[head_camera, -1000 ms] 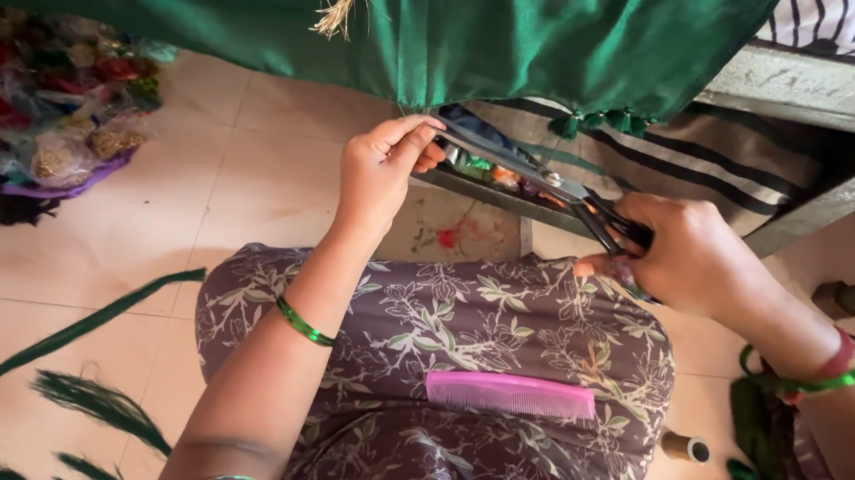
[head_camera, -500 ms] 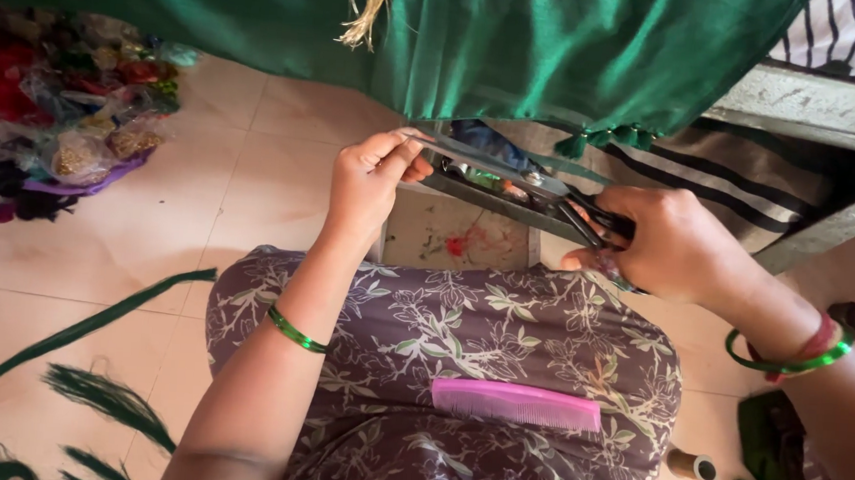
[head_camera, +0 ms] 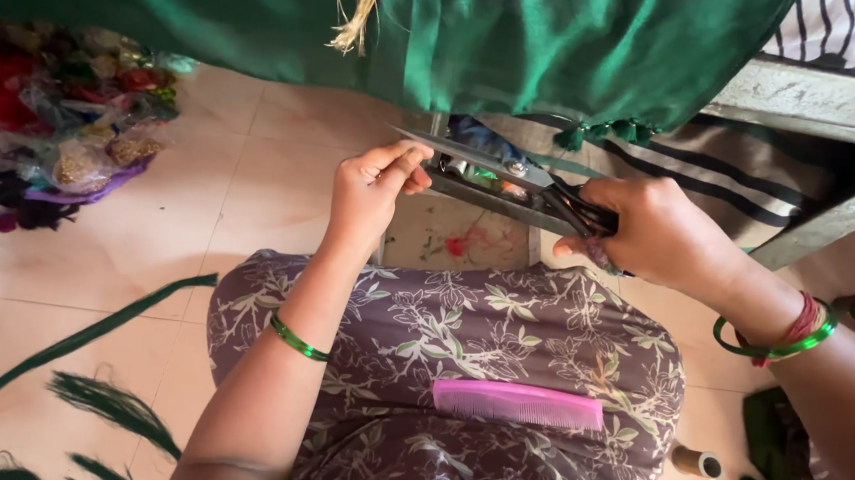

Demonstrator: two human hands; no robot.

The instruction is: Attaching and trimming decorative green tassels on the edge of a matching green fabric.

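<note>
1. Grip: the right hand (head_camera: pixel 663 236) is clenched around the black handles of the scissors (head_camera: pixel 513 171), blades pointing left and nearly level; the left hand (head_camera: pixel 371 188) pinches something fine at the blade tip between thumb and fingers, too small to identify.
2. Change: compared with a second ago, both hands sit closer together and slightly higher under the green cloth (head_camera: pixel 521 46), and the left hand's fingers have closed from a flat reach into a pinch at the blade tip. Judged from this, the work has moved from positioning to trimming or holding a thread taut.
3. Location: the scissors are held in the air above the lap, just below the hanging edge of the green cloth and its small tassels (head_camera: pixel 605 134), in front of the wooden frame (head_camera: pixel 818 102).
4. Surroundings: a pink comb (head_camera: pixel 518 405) lies across the lap; green fringe strands (head_camera: pixel 105 408) lie on the tiled floor (head_camera: pixel 74 275) at lower left; a heap of bagged trimmings (head_camera: pixel 54 124) sits at the left edge.
</note>
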